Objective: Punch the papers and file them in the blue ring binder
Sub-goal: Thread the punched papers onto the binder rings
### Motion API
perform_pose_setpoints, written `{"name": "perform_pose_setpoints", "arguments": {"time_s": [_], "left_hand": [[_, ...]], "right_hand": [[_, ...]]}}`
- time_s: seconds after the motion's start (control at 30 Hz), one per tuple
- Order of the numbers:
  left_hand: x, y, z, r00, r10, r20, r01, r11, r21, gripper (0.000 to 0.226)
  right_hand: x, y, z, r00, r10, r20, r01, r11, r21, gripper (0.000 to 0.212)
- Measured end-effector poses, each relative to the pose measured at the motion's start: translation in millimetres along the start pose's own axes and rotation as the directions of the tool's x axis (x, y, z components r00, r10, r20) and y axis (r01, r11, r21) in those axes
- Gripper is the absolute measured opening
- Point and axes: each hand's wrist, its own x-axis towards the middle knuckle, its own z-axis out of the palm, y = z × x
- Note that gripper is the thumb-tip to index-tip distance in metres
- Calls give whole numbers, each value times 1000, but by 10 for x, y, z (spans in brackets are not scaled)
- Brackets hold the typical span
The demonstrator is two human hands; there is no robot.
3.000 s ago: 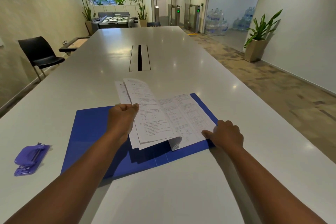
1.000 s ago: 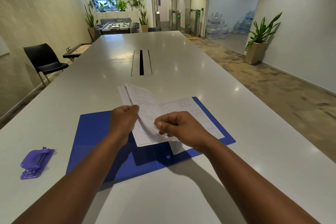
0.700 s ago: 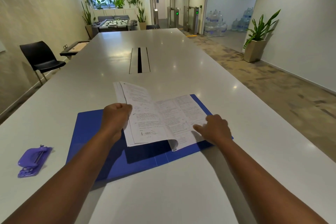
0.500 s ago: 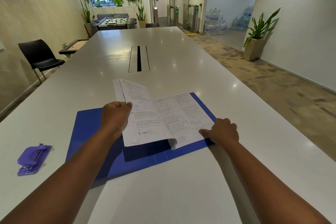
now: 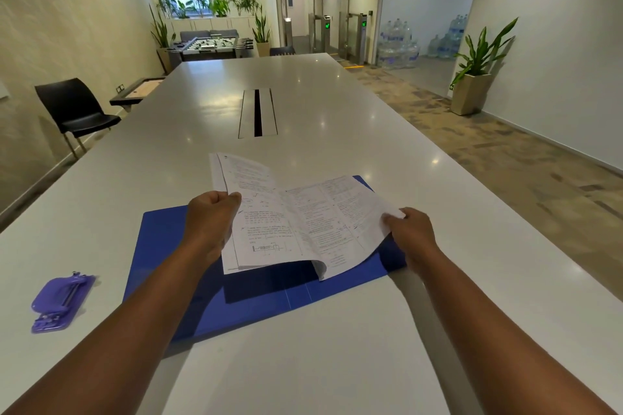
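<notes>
wide white table (image 5: 337, 104) (papers (image 5: 303, 222) over binder (image 5: 269, 300))

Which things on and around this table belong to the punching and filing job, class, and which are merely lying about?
Belong to the job:
papers, held by the left hand and right hand
blue ring binder, open flat
purple hole punch

Just lying about:
black chair
potted plant
water bottles
foosball table

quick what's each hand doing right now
Left hand: grips the lifted papers.
Right hand: pinches the corner of a page.
</notes>
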Motion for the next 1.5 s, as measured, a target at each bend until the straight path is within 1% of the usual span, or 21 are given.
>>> {"name": "perform_pose_setpoints", "arguments": {"time_s": [0.13,0.17,0.27,0.33,0.4,0.43,0.53,0.57,0.63,0.7,0.77,0.83,0.87,0.93,1.0,1.03,1.1,1.2,1.3,1.4,1.5], "left_hand": [[49,5,-38,1000,-17,-10,17,1000,5,34],[45,13,-39,1000,-17,-5,17,1000,-3,32],[13,46,-15,998,-52,40,56,993,-105,7],[-2,54,6,996,-67,56,75,984,-161,5],[-26,62,20,996,-62,58,72,977,-199,7],[-35,69,36,998,-49,46,58,978,-202,10],[-64,122,98,997,67,28,-65,996,-67,24],[-106,155,141,991,113,69,-109,992,-65,37],[-185,209,238,963,150,225,-103,972,-209,66],[-210,207,344,909,171,380,-44,946,-321,71],[-226,166,446,860,170,480,-58,969,-239,67],[-230,63,548,824,126,552,-155,988,5,63],[-238,-16,598,817,100,568,-214,967,138,60],[-232,-221,665,820,27,572,-273,897,349,62],[-223,-436,702,821,-27,571,-285,846,451,66],[-211,-533,720,818,-48,574,-284,833,474,67],[-177,-689,741,812,-61,580,-308,800,516,64],[-130,-861,732,822,-40,568,-354,746,565,72],[-75,-1004,711,850,4,527,-353,746,564,80],[-100,-1050,723,858,77,508,-405,709,577,85],[-105,-1067,726,862,108,495,-429,675,601,91]], "right_hand": [[-188,-374,-49,993,-90,71,84,993,82,28],[-257,-466,-48,987,-120,109,109,988,106,27],[-471,-702,20,946,-220,238,182,968,171,18],[-615,-822,111,905,-280,320,228,955,191,16],[-740,-889,218,867,-324,379,286,946,154,19],[-804,-912,263,847,-342,406,310,940,145,21],[-914,-927,370,783,-396,479,341,918,202,12],[-920,-916,394,770,-402,495,334,916,223,9],[-884,-879,415,773,-389,502,289,919,267,10],[-821,-848,390,797,-358,486,229,924,306,12],[-755,-833,322,818,-322,477,175,928,328,10],[-656,-792,228,838,-259,480,85,931,354,3],[-597,-761,181,847,-217,485,31,931,363,11],[-463,-668,100,861,-119,495,-82,927,365,40],[-350,-571,24,875,-33,484,-158,924,348,69],[-284,-512,-16,880,3,476,-184,925,333,77],[-167,-407,-89,885,72,460,-230,927,297,75],[-6,-229,-142,901,179,396,-297,918,262,51],[129,-17,-143,929,187,320,-258,946,197,28],[189,125,-148,967,135,216,-145,989,33,45],[213,158,-155,986,80,149,-62,991,-120,48]]}}
